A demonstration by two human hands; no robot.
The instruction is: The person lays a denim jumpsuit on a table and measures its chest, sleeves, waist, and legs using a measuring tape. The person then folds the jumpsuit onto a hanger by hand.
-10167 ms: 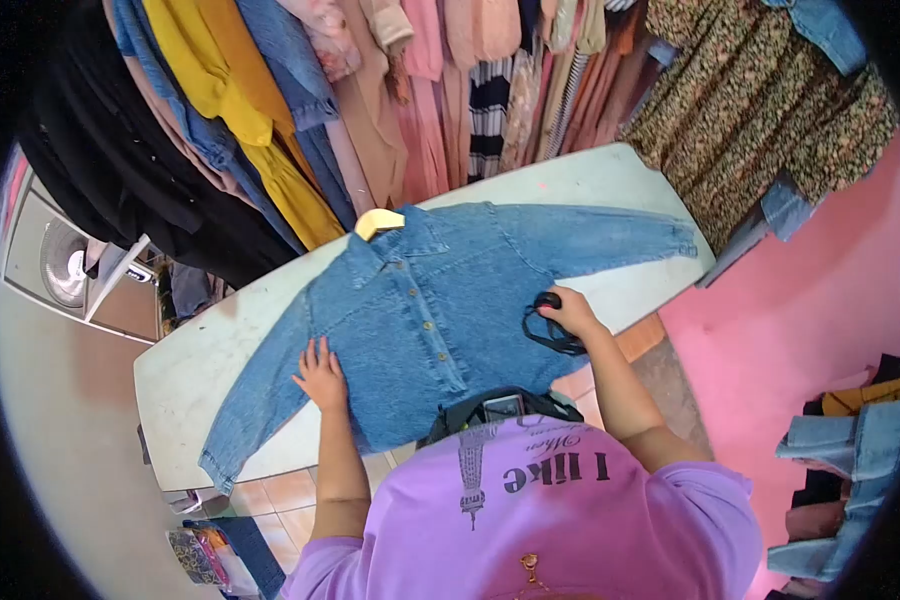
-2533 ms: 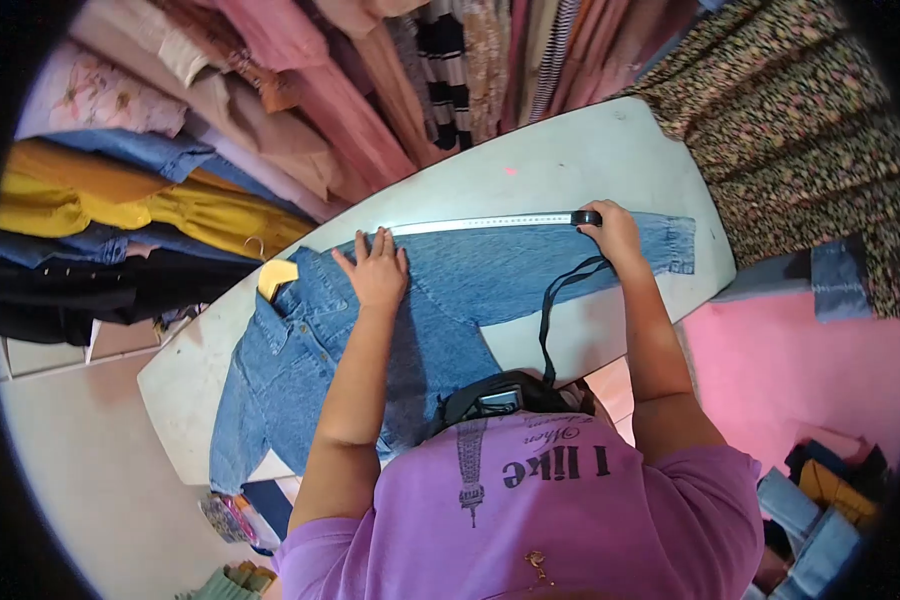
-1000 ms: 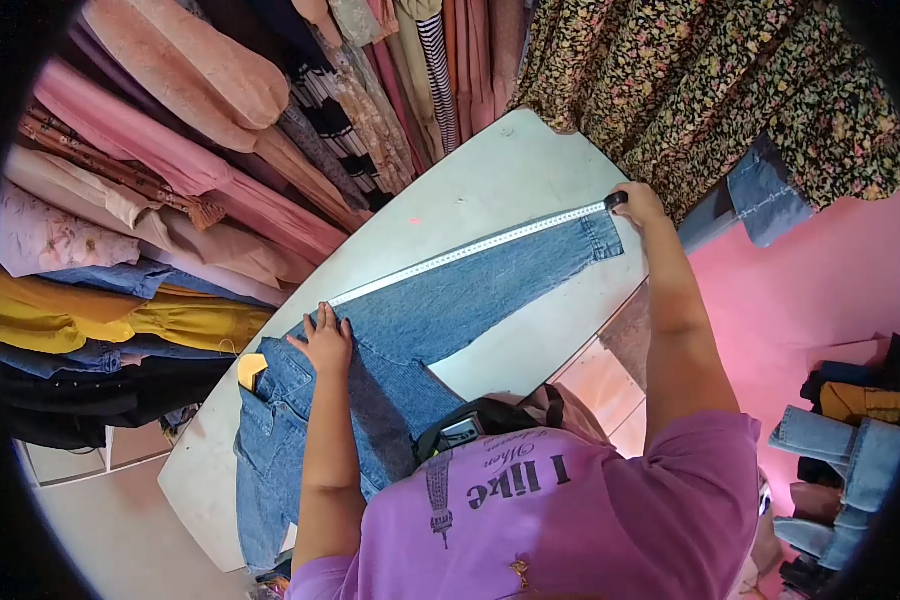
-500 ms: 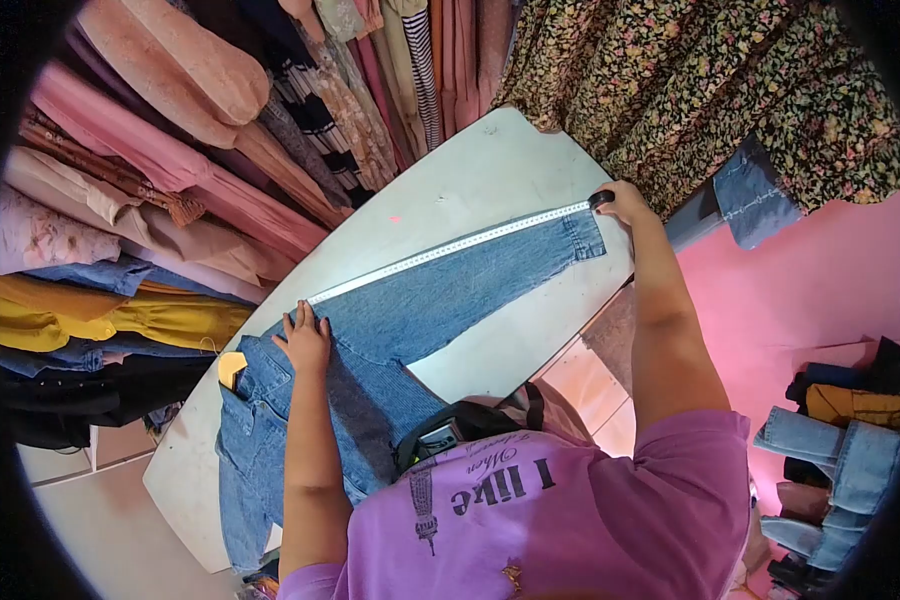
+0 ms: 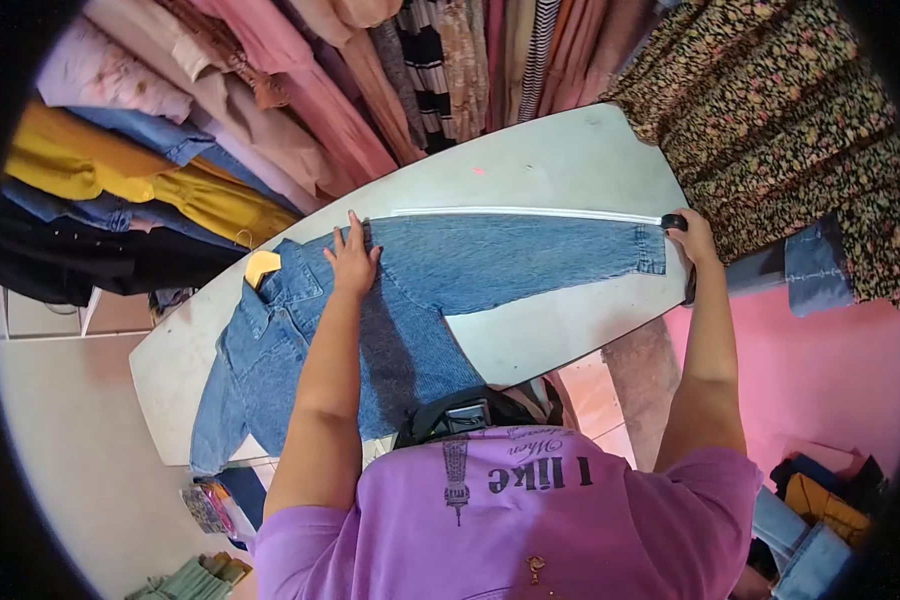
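Left hand (image 5: 353,265): your fingers spread on denim shirt (image 5: 425,275)
Right hand (image 5: 698,238): your fingers gripping tape measure (image 5: 674,222), right
Denim shirt: across table (image 5: 560,150)
Waist bag (image 5: 510,406): near side, phone-like object (image 5: 467,414) at top

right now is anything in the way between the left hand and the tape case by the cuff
Nothing visible. The left hand is spread on the denim shirt; from beside it, the white tape runs along the far edge of the sleeve to the black tape case in the right hand, with nothing across it.
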